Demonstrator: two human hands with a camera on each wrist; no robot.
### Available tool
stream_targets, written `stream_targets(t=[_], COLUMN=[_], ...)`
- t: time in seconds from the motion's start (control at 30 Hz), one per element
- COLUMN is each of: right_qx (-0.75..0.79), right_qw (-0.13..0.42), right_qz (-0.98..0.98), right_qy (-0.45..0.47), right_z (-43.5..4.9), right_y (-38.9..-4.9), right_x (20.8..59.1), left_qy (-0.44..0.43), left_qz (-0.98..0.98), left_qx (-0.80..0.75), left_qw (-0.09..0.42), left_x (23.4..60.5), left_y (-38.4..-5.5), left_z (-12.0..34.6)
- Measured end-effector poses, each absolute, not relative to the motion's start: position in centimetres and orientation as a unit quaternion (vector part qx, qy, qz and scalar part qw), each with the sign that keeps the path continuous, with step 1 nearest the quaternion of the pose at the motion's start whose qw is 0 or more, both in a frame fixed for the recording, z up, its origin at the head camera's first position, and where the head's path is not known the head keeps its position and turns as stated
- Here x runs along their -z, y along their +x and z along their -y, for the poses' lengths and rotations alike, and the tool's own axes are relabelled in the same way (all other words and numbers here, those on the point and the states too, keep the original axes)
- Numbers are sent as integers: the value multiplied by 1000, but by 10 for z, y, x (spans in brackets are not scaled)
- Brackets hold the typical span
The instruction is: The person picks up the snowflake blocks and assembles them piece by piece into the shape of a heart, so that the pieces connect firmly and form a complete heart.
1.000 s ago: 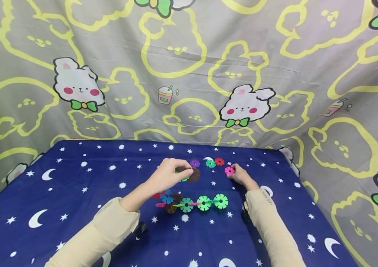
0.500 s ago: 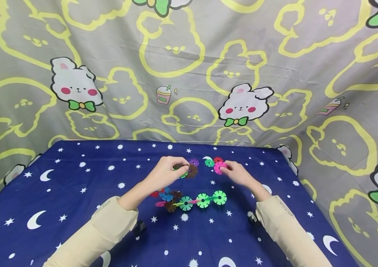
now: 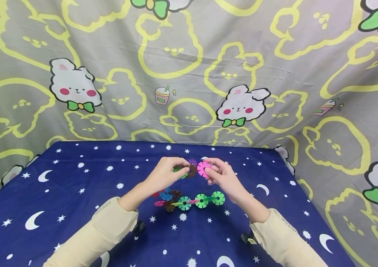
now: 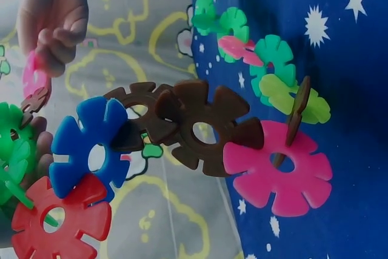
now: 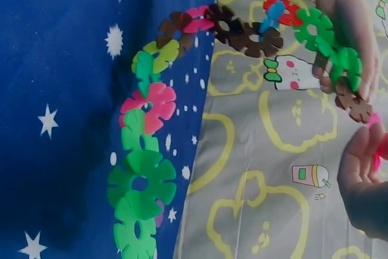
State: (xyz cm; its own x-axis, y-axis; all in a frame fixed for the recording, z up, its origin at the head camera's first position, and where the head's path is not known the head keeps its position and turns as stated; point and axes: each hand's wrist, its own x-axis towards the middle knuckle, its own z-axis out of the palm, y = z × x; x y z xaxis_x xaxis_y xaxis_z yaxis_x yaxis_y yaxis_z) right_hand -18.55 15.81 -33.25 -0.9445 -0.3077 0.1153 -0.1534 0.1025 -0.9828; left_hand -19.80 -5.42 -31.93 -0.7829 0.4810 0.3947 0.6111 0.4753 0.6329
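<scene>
My left hand [image 3: 169,171] pinches the end of a curved chain of slotted plastic snowflake discs, at a green disc [image 3: 183,174] with a brown disc [image 3: 192,171] sticking out beyond the fingertips. In my right hand [image 3: 225,178], thumb and fingers pinch a pink snowflake disc [image 3: 204,169]. The pink disc faces the brown one; in the right wrist view their edges are close, and I cannot tell whether they touch. The chain runs through a red disc [image 4: 60,219], a blue disc [image 4: 91,147], brown discs and a pink disc [image 4: 279,168] to several green ones [image 5: 140,183].
A loose purple disc [image 3: 193,162] lies on the dark blue star-print cloth [image 3: 85,207] behind the hands. Other loose discs there are mostly hidden by my right hand. A grey curtain [image 3: 182,85] with cartoon rabbits hangs along the table's far edge.
My right hand has carried the pink disc leftward from the right, up near the brown disc. My left hand has stayed almost still with the chain.
</scene>
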Motion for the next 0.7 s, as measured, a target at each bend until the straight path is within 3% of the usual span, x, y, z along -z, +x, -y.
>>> stream_targets(t=[0.2, 0.7], right_qx=[682, 697], right_qw=[9, 47], right_qz=[-720, -710], right_qy=[-127, -94], right_z=[-150, -139], right_y=[-183, -176], right_x=[334, 335], left_qy=[-321, -342], left_qz=[853, 843], left_qx=[399, 393], left_qw=[99, 134], left_x=[321, 321], left_y=[-197, -195], left_z=[53, 48])
